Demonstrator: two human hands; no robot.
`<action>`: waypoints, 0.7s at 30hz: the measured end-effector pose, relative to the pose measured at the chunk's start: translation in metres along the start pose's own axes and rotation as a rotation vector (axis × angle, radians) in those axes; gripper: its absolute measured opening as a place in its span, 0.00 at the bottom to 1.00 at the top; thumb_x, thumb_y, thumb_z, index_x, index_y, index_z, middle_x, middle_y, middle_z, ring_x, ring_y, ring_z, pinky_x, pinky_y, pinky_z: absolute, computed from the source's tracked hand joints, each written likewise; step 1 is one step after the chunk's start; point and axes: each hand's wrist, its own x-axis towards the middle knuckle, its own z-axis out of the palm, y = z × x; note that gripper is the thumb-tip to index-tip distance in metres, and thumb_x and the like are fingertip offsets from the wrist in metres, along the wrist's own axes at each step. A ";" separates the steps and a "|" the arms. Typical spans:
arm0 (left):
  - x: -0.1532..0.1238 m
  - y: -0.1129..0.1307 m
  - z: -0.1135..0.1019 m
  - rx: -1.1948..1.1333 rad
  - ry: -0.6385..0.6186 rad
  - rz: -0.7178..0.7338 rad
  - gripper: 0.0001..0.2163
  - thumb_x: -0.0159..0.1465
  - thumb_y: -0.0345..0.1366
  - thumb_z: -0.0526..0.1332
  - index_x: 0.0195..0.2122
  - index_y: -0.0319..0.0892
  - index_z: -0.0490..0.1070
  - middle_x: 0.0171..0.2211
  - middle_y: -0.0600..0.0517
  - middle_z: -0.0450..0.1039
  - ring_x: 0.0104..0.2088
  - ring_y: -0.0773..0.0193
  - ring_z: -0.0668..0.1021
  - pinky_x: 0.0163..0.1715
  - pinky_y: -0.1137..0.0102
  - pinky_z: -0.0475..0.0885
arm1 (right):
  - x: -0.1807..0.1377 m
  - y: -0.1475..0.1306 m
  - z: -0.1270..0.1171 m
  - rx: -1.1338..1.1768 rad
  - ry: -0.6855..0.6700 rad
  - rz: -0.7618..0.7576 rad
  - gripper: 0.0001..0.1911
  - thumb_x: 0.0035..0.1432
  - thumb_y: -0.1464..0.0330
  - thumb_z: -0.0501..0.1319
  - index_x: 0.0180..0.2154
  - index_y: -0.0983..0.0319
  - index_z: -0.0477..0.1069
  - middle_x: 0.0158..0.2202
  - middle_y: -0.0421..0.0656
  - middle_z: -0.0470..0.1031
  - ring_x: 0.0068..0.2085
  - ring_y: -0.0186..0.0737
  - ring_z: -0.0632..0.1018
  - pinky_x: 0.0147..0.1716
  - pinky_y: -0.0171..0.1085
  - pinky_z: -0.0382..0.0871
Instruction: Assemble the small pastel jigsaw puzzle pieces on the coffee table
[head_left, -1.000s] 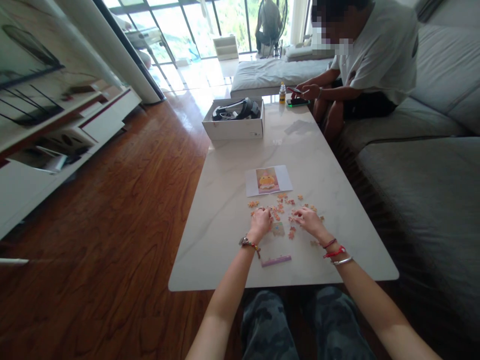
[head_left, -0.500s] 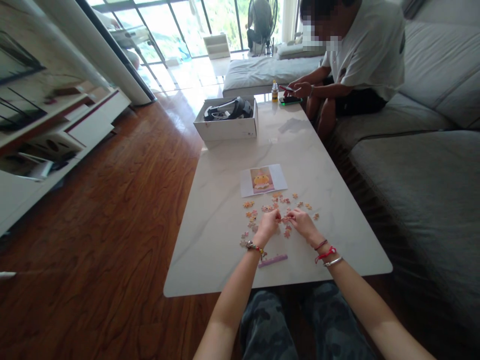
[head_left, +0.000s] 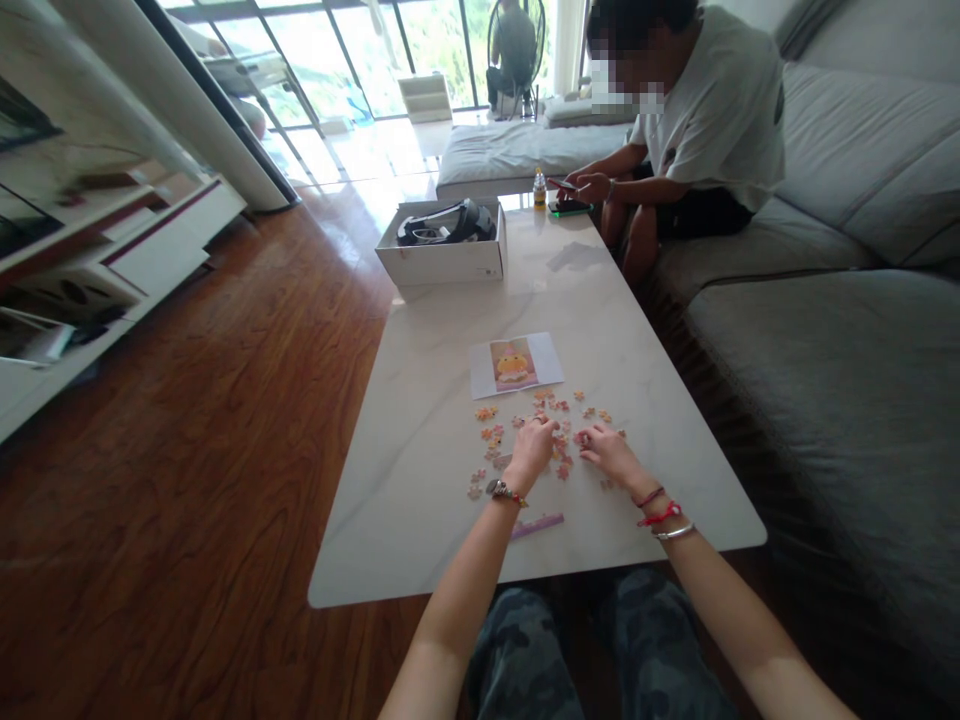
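I judge I'm picking through small orange-pink, seemingly cardboard jigsaw pieces (head_left: 486, 413); the next move calls for a neat pinch. They point every way, 8 round to 4 o'clock about the left hand (head_left: 531, 448), fingers curled; at its 6, a slim purple strip (head_left: 541, 525) runs roughly 8-to-2. The right hand's (head_left: 611, 454) fingers look narrow; whether either holds anything, I can't tell.

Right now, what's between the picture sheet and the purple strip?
Puzzle pieces and the left hand lie between the sheet and the strip, as the head view shows; whether that hand holds a piece is unclear.
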 end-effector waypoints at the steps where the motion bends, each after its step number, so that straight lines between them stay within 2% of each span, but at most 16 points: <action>1: 0.000 0.002 0.002 0.008 -0.013 0.016 0.09 0.58 0.28 0.53 0.37 0.42 0.69 0.38 0.47 0.69 0.42 0.64 0.69 0.42 0.70 0.63 | 0.002 0.000 0.000 -0.005 -0.004 0.007 0.10 0.47 0.73 0.61 0.36 0.63 0.68 0.37 0.44 0.68 0.39 0.36 0.70 0.40 0.34 0.62; 7: -0.011 0.012 0.009 0.062 -0.047 0.066 0.08 0.58 0.29 0.52 0.34 0.42 0.69 0.35 0.47 0.69 0.39 0.63 0.69 0.40 0.71 0.64 | 0.020 -0.001 -0.003 -0.032 0.020 0.044 0.05 0.49 0.74 0.59 0.32 0.62 0.68 0.35 0.43 0.68 0.37 0.35 0.70 0.37 0.32 0.62; 12: -0.020 0.018 0.011 0.079 -0.065 0.068 0.03 0.56 0.32 0.57 0.31 0.41 0.68 0.34 0.48 0.69 0.37 0.63 0.70 0.36 0.71 0.65 | 0.045 -0.015 -0.006 -0.071 -0.004 0.031 0.04 0.50 0.73 0.59 0.32 0.62 0.68 0.34 0.44 0.69 0.34 0.35 0.71 0.35 0.32 0.62; 16: -0.022 0.020 0.011 0.056 -0.089 0.027 0.05 0.56 0.33 0.57 0.34 0.42 0.68 0.36 0.47 0.68 0.40 0.62 0.70 0.38 0.71 0.65 | 0.052 -0.021 -0.007 -0.070 -0.004 0.024 0.05 0.50 0.72 0.59 0.33 0.62 0.68 0.36 0.44 0.68 0.34 0.34 0.72 0.35 0.32 0.62; 21: -0.017 0.000 -0.004 0.045 0.052 -0.069 0.11 0.58 0.29 0.53 0.43 0.44 0.65 0.41 0.47 0.67 0.44 0.64 0.68 0.42 0.71 0.63 | 0.049 -0.006 -0.017 -0.023 0.095 0.021 0.09 0.52 0.72 0.57 0.38 0.62 0.69 0.38 0.44 0.68 0.35 0.33 0.72 0.38 0.32 0.63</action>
